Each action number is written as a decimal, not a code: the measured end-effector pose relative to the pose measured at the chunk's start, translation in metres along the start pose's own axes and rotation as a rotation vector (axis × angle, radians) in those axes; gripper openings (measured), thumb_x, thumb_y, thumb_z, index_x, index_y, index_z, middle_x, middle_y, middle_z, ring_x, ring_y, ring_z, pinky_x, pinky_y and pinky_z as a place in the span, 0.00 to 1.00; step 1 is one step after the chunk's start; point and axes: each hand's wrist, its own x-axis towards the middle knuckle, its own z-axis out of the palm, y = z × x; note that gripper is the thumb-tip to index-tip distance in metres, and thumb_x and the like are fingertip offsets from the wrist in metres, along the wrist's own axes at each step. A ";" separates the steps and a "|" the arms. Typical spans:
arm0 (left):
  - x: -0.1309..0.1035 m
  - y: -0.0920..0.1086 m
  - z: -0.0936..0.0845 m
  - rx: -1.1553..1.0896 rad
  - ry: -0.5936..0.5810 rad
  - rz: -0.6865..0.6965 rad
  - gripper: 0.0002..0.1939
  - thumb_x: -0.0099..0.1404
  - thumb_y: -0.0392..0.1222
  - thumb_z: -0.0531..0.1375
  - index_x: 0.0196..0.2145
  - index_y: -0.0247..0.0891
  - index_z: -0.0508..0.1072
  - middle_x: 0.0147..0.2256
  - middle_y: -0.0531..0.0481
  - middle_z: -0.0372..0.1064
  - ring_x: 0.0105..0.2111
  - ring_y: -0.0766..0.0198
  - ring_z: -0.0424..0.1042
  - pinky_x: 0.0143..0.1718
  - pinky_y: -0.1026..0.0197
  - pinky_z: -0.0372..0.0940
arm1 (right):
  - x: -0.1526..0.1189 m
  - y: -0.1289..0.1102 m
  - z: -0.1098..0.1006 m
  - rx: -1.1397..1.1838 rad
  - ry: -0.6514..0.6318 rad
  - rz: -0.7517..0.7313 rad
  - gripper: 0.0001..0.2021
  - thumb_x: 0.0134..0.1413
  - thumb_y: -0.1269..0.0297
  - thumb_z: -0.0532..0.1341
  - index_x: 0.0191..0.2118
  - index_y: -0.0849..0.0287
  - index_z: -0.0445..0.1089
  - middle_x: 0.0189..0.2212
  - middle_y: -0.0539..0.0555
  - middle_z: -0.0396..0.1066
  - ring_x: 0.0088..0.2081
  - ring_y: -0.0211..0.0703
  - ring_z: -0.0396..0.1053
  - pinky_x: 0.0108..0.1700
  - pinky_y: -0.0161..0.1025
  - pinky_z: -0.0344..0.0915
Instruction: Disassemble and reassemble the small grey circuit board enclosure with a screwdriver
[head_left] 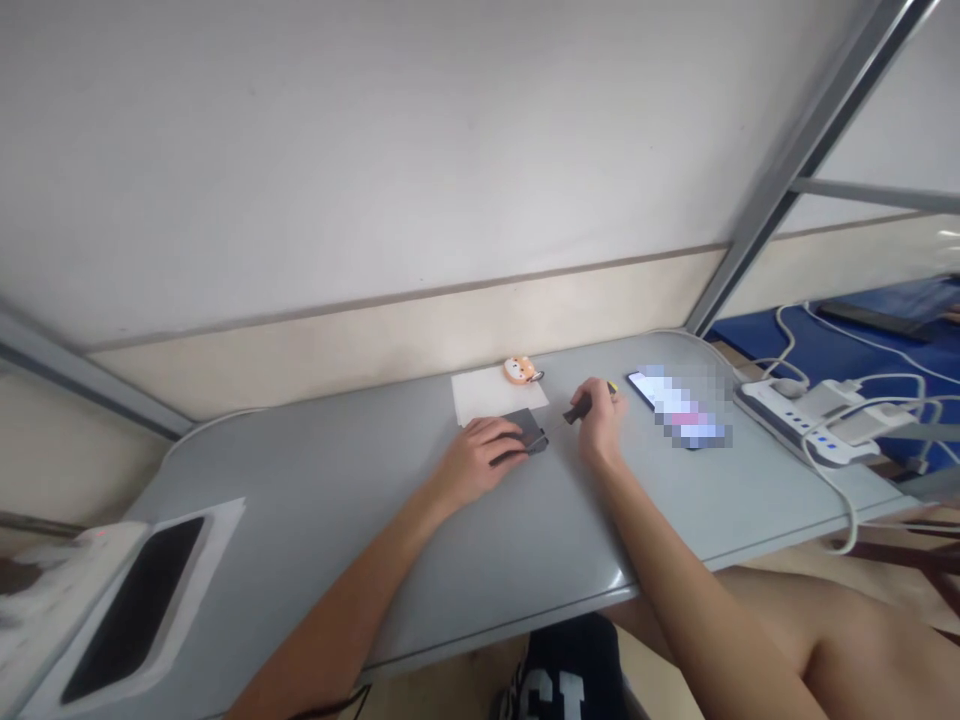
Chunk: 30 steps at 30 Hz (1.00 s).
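Note:
My left hand [484,460] rests over a dark grey flat rectangular device [529,425], fingers bent across its top and near side, holding it against the desk. Its exact kind is unclear. In my right hand [600,420] is a screwdriver [577,409] with a black handle and a bit of yellow at the back end. The thin shaft points left toward the device's right edge; whether the tip touches it I cannot tell. Behind the device lie white paper sheets [480,393], partly under it. An orange and white animal-face case [519,370] with a small loop sits at their back edge.
A lit phone [667,405] lies right of my right hand. Farther right, a white power strip [802,425] carries plugs and trailing cables. A dark tablet-like slab [139,605] lies on white sheets at the left. Metal frame posts [810,150] flank the grey desk [315,480]; a wall stands behind.

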 end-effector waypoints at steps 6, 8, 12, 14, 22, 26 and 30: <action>0.005 0.005 -0.009 -0.040 0.022 -0.101 0.07 0.73 0.40 0.60 0.40 0.41 0.79 0.39 0.48 0.78 0.41 0.61 0.75 0.47 0.53 0.70 | 0.000 -0.002 0.004 0.070 0.022 0.126 0.13 0.47 0.58 0.60 0.18 0.58 0.65 0.20 0.48 0.59 0.24 0.36 0.59 0.24 0.34 0.55; 0.005 0.000 -0.017 -0.048 0.019 -0.158 0.08 0.74 0.41 0.58 0.40 0.42 0.78 0.39 0.48 0.77 0.41 0.60 0.75 0.48 0.53 0.70 | 0.000 -0.002 0.004 0.074 0.033 0.169 0.13 0.47 0.58 0.59 0.19 0.58 0.66 0.21 0.48 0.61 0.25 0.37 0.60 0.25 0.35 0.57; -0.003 -0.030 -0.032 0.061 0.079 -0.381 0.10 0.74 0.45 0.58 0.39 0.43 0.78 0.40 0.47 0.77 0.42 0.58 0.74 0.47 0.52 0.70 | 0.003 0.001 0.005 0.123 0.045 0.238 0.11 0.47 0.57 0.59 0.21 0.58 0.66 0.22 0.48 0.62 0.26 0.37 0.61 0.27 0.35 0.58; -0.009 -0.048 -0.037 0.183 0.096 -0.485 0.11 0.73 0.46 0.58 0.38 0.42 0.79 0.41 0.47 0.77 0.43 0.56 0.74 0.48 0.50 0.69 | 0.004 0.003 0.007 0.130 0.050 0.254 0.11 0.47 0.57 0.59 0.22 0.57 0.66 0.22 0.48 0.62 0.26 0.37 0.62 0.27 0.36 0.58; -0.001 -0.057 -0.031 0.368 0.021 -0.514 0.10 0.72 0.44 0.59 0.40 0.43 0.81 0.42 0.45 0.76 0.46 0.52 0.72 0.51 0.48 0.67 | 0.005 0.011 0.010 0.091 0.052 0.300 0.11 0.47 0.56 0.60 0.22 0.57 0.67 0.24 0.49 0.65 0.30 0.39 0.63 0.31 0.36 0.60; 0.004 -0.057 -0.029 0.357 0.043 -0.536 0.10 0.71 0.44 0.59 0.39 0.44 0.82 0.42 0.45 0.75 0.46 0.51 0.72 0.50 0.48 0.67 | 0.007 0.014 0.009 0.098 0.081 0.285 0.11 0.47 0.57 0.60 0.22 0.57 0.67 0.23 0.48 0.64 0.28 0.39 0.62 0.29 0.36 0.59; 0.006 -0.069 -0.034 0.303 -0.006 -0.502 0.11 0.72 0.45 0.59 0.40 0.44 0.82 0.44 0.46 0.75 0.47 0.52 0.72 0.50 0.50 0.68 | 0.008 0.015 0.009 0.105 0.087 0.290 0.11 0.47 0.57 0.60 0.21 0.57 0.67 0.22 0.48 0.64 0.28 0.39 0.62 0.28 0.36 0.57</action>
